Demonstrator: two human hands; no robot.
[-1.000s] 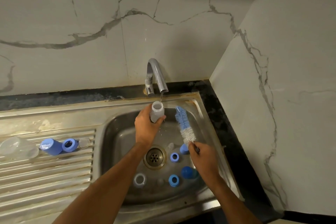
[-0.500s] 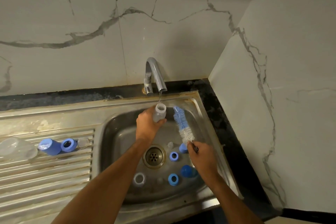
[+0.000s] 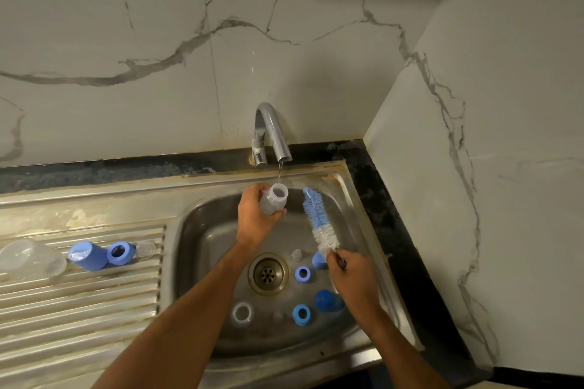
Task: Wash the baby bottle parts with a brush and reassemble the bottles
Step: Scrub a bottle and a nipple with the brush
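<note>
Left hand (image 3: 252, 221) grips a clear bottle (image 3: 272, 200) under the tap's (image 3: 271, 133) trickle; right hand (image 3: 355, 278) grips the brush (image 3: 319, 219).

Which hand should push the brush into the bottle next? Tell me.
Right. The right hand already grips the brush by its handle, bristles up beside the bottle. The left hand holds that bottle, mouth up under the tap.

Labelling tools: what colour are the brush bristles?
Brush: blue bristles toward the tip, white near the handle. Head view, the only one.
</note>
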